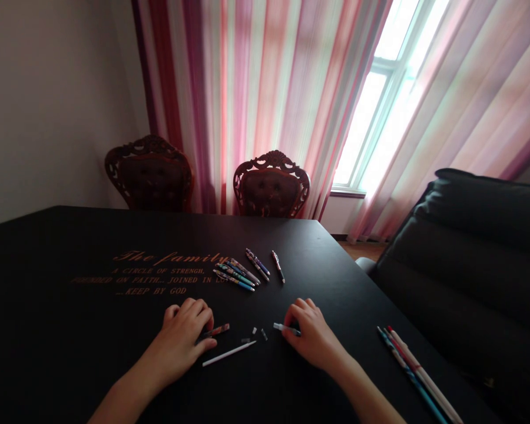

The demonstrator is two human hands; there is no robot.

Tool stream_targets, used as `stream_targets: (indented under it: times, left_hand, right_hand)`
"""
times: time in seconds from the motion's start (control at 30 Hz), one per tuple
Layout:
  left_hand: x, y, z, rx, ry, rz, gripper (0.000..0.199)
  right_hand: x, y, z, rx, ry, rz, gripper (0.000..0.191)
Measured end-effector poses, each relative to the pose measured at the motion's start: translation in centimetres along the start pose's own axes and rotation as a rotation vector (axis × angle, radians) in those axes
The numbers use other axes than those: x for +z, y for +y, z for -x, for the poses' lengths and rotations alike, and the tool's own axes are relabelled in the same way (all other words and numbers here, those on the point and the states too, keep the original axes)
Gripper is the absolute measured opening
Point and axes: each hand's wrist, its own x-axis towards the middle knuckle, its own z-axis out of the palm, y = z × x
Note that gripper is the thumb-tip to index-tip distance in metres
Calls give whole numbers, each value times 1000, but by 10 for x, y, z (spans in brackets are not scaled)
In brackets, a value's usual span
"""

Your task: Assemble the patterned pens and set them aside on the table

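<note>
My left hand (188, 333) rests on the black table, its fingers curled round a patterned pen barrel (221, 330) whose end sticks out to the right. My right hand (308, 331) is closed on a clear-tipped pen part (279, 326), which points left. Between the hands lies a thin white refill (229, 353) with its tip toward the upper right. Small clear pieces (264, 334) lie just above that tip. Beyond the hands, several patterned pens (236, 275) are grouped together, and one more pen (278, 266) lies apart at their right.
Long thin sticks or pens (417, 371) lie near the right edge of the black table (92, 235). Two carved chairs (271, 188) stand behind it, before striped curtains (256, 76). A dark armchair (477, 253) is at the right.
</note>
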Motion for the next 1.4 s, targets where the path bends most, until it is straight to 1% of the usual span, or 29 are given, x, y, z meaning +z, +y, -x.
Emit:
stream_targets:
  times: [0.07, 0.17, 0.2, 0.27, 0.37, 0.43, 0.5, 0.6, 0.67, 0.9, 0.97, 1.07, 1.13, 1.27, 1.4]
  left_hand:
    - [2, -2, -1, -9, 8, 22, 6]
    - [7, -5, -6, -54, 64, 156, 13]
    - [9, -5, -8, -74, 74, 248, 18]
    - [13, -4, -12, -111, 65, 511, 29]
    - [17, 0, -15, -164, 48, 901, 41]
    - [18, 3, -16, -198, 74, 1041, 44]
    - [17, 5, -15, -218, 100, 1100, 45]
    - [17, 5, -15, -224, 119, 1111, 46]
    - [20, 4, -17, -215, 122, 1099, 48]
    - [32, 4, -22, -192, 80, 1086, 55]
    - [32, 6, -21, -179, 70, 1079, 51]
    - [31, 7, -19, -152, 67, 1064, 41]
    - [31, 7, -17, -126, 76, 1009, 33]
    - [31, 7, -14, -78, 67, 829, 20]
    - [30, 10, -12, -69, 33, 755, 16]
  right_hand:
    - [5, 0, -1, -1, 9, -31, 5]
    - [13, -6, -2, -6, 53, -90, 10]
    - [15, -8, -1, -11, 66, -102, 12]
    - [16, -14, -1, -33, 100, -121, 12]
    - [15, -24, 1, -96, 170, -151, 5]
    - [17, -34, 4, -156, 192, -165, 5]
    - [22, -44, 6, -205, 192, -153, 9]
    - [31, -57, 8, -242, 175, -107, 10]
    - [35, -61, 8, -249, 164, -81, 10]
    - [42, -60, 7, -237, 143, -68, 8]
    - [43, -60, 7, -223, 139, -73, 8]
    - [44, -60, 8, -206, 136, -91, 10]
    - [42, -60, 7, -205, 148, -106, 11]
    - [30, -60, 7, -210, 222, -135, 10]
    - [20, -58, 8, -226, 278, -150, 9]
